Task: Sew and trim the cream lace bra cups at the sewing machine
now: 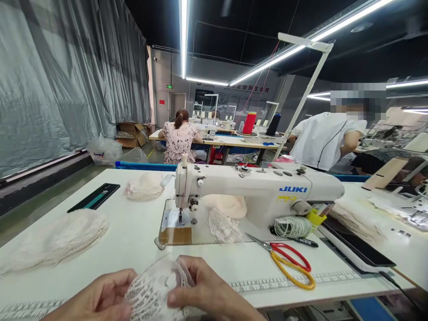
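Observation:
A white lace fabric piece (155,290) is held up at the table's front edge between my two hands. My left hand (103,296) grips its left side, fingers closed on the lace. On the right, my right hand (203,285) pinches the edge between thumb and fingers. Just beyond stands a white JUKI sewing machine (247,187), its needle area (181,216) above the metal plate. Another lace piece (223,225) and a cream cup-shaped pad (230,206) lie under the machine's arm. Scissors (289,263) with one red and one yellow handle rest to the right.
Stacked lace pieces (72,236) lie at left, with a smaller stack (144,186) and a dark flat case (95,197) behind. A tablet (359,240), coiled cord (292,227) and printed ruler strip (254,286) are at right. Two people (180,138) work beyond the table.

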Available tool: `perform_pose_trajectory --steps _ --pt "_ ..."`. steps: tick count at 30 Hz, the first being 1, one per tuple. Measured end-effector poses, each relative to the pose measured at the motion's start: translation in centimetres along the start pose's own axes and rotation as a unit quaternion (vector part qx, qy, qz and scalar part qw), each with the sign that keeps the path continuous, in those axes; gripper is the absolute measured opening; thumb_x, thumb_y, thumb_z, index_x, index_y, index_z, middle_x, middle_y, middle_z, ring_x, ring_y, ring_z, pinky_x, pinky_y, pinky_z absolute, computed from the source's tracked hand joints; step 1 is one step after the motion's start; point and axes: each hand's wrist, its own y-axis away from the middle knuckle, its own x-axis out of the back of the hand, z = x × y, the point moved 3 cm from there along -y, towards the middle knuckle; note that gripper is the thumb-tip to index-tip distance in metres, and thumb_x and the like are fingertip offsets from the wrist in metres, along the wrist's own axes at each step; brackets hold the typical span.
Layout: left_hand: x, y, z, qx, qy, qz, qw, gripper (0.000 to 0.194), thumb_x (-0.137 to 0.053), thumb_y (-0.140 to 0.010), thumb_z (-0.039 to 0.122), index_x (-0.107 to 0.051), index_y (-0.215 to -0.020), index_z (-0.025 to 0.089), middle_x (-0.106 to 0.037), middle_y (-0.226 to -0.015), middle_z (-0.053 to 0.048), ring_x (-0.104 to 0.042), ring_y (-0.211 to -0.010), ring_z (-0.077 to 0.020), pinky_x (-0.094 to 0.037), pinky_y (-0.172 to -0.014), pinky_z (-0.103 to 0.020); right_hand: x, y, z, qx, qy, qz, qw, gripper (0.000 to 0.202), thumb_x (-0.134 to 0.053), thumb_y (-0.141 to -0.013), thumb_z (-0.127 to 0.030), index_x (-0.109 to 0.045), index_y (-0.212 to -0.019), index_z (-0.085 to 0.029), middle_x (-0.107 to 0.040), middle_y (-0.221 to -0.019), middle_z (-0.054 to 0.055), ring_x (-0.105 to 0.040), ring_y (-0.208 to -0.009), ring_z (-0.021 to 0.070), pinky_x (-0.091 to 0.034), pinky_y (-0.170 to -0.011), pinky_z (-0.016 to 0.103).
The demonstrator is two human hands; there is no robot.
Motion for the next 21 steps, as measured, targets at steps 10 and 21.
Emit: perform_pose_trajectory --steps 10,21 --pt "-3.0 1.8 -6.5 0.113 -0.01 0.05 0.992 0.05 -0.075 -0.065 0.062 -0.07 -0.073 0.013 -0.063 -0.06 0.0 -0.049 -0.057 -0.0114 -0.032 -0.056 -0.021 -1.5 4.3 2.7 -0.049 0.175 -0.123 0.976 0.044 -0.074 -0.067 -0.055 -0.061 -0.075 -0.013 -0.054 -0.063 -0.004 -0.045 -0.055 0.0061 -0.036 -0.05 0.016" --pt "-3.7 4.4 -8.1 0.186 -0.006 0.002 0.982 0.043 -0.072 -0.073 0.056 -0.073 -0.077 0.012 -0.067 -0.07 -0.003 -0.054 -0.067 -0.0151 -0.037 -0.063 -0.023 -2.3 6.3 6.3 -0.046 0.08 -0.161 0.983 0.037 -0.068 -0.076 -0.049 -0.066 -0.078 -0.012 -0.06 -0.073 0.0 -0.055 -0.065 0.0091 -0.045 -0.067 0.021"
